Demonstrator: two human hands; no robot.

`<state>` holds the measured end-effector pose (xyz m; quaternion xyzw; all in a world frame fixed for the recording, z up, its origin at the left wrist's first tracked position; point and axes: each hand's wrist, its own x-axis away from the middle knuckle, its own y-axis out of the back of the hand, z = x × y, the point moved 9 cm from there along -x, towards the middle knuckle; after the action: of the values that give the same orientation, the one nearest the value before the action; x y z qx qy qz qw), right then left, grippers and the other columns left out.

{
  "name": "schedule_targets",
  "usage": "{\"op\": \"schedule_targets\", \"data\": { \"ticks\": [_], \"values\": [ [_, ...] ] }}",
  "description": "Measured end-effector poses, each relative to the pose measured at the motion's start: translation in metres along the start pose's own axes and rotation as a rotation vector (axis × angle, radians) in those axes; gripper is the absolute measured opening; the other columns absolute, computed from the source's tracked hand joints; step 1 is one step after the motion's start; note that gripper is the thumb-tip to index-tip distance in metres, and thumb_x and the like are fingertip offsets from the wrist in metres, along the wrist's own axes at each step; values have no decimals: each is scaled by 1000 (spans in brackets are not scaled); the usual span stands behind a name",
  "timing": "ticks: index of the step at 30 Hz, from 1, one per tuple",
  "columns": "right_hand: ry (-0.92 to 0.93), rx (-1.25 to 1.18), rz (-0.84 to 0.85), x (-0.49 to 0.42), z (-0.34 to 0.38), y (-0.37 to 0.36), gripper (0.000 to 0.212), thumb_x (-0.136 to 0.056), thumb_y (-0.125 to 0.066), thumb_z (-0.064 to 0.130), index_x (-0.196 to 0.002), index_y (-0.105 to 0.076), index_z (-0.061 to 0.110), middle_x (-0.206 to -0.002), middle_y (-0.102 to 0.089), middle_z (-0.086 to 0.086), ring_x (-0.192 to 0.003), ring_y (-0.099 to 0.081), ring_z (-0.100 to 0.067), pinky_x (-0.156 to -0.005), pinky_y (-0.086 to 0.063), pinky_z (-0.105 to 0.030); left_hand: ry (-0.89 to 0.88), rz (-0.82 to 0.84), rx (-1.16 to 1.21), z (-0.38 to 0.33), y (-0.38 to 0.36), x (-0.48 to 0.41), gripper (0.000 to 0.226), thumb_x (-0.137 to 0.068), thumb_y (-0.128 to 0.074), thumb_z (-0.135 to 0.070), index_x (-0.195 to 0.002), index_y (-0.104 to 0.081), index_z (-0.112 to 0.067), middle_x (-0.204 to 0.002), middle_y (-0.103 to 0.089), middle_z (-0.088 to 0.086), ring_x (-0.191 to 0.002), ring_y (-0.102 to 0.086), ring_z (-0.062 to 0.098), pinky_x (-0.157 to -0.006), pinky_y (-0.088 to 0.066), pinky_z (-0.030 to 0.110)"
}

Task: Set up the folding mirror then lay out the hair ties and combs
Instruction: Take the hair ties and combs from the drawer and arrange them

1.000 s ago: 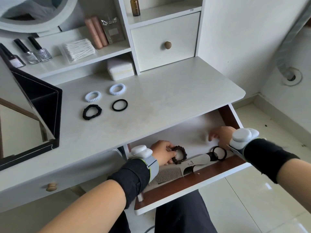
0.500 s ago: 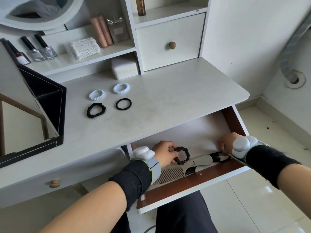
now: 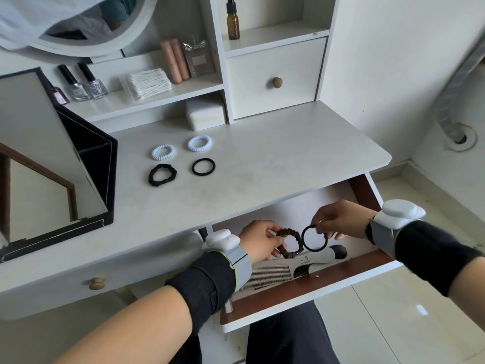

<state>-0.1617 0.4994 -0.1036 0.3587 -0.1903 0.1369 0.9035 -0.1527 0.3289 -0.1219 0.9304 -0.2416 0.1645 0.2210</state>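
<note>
Step in hand: lifting two hair ties out of the open drawer (image 3: 309,288); judged partway through the laying-out, mirror set-up apparently done.
Folding mirror (image 3: 39,164): standing open at the left of the counter (image 3: 275,153), panels angled.
Left hand (image 3: 258,240): fingers curled, pinching the brown scrunchie (image 3: 287,230) at its left edge, just above the drawer floor.
Right hand (image 3: 338,219): thumb and forefinger pinching the top of the thin black tie (image 3: 314,249), other fingers loosely spread; tie hanging right beside the scrunchie, touching or overlapping it, hard to tell which.
Already laid out: two white coil ties (image 3: 163,151) behind, black scrunchie (image 3: 154,179) and black band (image 3: 193,167) in front; a two-by-two near the mirror, each apart from the rest.
Combs: in the drawer, below the hands; fine-tooth comb (image 3: 270,278) by the front wall, white-handled comb (image 3: 319,257) lying across its end; not yet out.
Next move: probably carrying both ties up over the counter edge and setting them right of the four; calls for keeping the two rings from snagging together.
Around: white box (image 3: 206,111), bag of cotton swabs (image 3: 149,84), nail polish bottles (image 3: 86,84) on the shelf behind.
In the way: counter lip overhanging the drawer's back; nothing else seen on the path.
</note>
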Motion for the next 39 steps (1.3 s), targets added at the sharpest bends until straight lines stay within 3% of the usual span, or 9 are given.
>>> {"op": "schedule_targets", "data": {
  "ticks": [4, 10, 16, 22, 29, 32, 34, 36, 39],
  "values": [
    [52, -16, 48, 2, 23, -6, 17, -80, -65, 15, -74, -68, 31, -59, -70, 13, -56, -65, 4, -52, -49, -11, -32, 52, 30, -11, 6, 15, 21, -90, -50, -9, -80, -56, -26, -73, -67, -5, -47, -60, -1, -46, -47, 13],
    [99, -10, 68, 4, 51, -3, 12, -80, -66, 16, -78, -69, 27, -73, -73, 5, -57, -65, 4, -52, -50, -12, -70, 42, 75, -30, 21, 28, 12, -91, -49, -9, -92, -57, -17, -74, -66, -4, -50, -61, 0, -50, -50, 14],
    [147, -76, 71, 11, 73, 4, 11, -80, -66, 15, -77, -71, 25, -67, -73, 8, -56, -64, 1, -53, -50, -13, -119, 39, 140, -52, 38, 44, 16, -90, -51, -9, -84, -59, -21, -75, -68, -1, -54, -65, 5, -51, -52, 16],
    [244, -246, -32, 5, 123, 3, 12, -80, -66, 13, -76, -70, 24, -62, -72, 8, -54, -64, 0, -50, -49, -12, -115, -127, 150, -49, 110, 62, 16, -91, -50, -9, -89, -62, -20, -76, -70, -2, -54, -65, 6, -47, -47, 15],
    [322, -139, -209, -26, 189, -24, 14, -77, -67, 20, -72, -66, 33, -65, -68, 9, -60, -62, -8, -62, -49, -21, -8, -432, 43, -18, 205, 78, 15, -90, -50, -9, -90, -61, -20, -73, -67, -5, -42, -54, -2, -42, -36, 15],
    [323, -52, -226, -39, 205, -36, 11, -77, -67, 24, -73, -65, 34, -71, -67, 9, -69, -62, -12, -57, -43, -18, 12, -490, -22, -7, 227, 82, 16, -90, -51, -6, -96, -64, -11, -71, -64, -2, -56, -56, 6, -47, -40, 9],
    [321, 7, -250, -45, 209, -39, 10, -77, -67, 26, -72, -64, 34, -76, -67, 7, -75, -60, -14, -55, -40, -16, 12, -521, -118, -2, 233, 83, 17, -88, -54, -7, -100, -66, -10, -73, -62, -3, -70, -55, 13, -62, -44, 16],
    [326, 51, -268, -49, 212, -40, 10, -76, -67, 27, -71, -63, 34, -73, -63, 11, -74, -58, -12, -54, -37, -14, 6, -579, -221, 3, 239, 87, 21, -85, -60, -13, -104, -66, -17, -82, -60, -4, -79, -53, 13, -75, -39, 23],
    [321, 77, -270, -52, 211, -41, 11, -74, -68, 30, -69, -60, 36, -65, -59, 18, -66, -54, -4, -52, -33, -13, -10, -631, -398, 1, 238, 91, 30, -79, -64, -26, -109, -60, -31, -100, -52, -5, -90, -49, 11, -74, -31, 23]
  ]
}}
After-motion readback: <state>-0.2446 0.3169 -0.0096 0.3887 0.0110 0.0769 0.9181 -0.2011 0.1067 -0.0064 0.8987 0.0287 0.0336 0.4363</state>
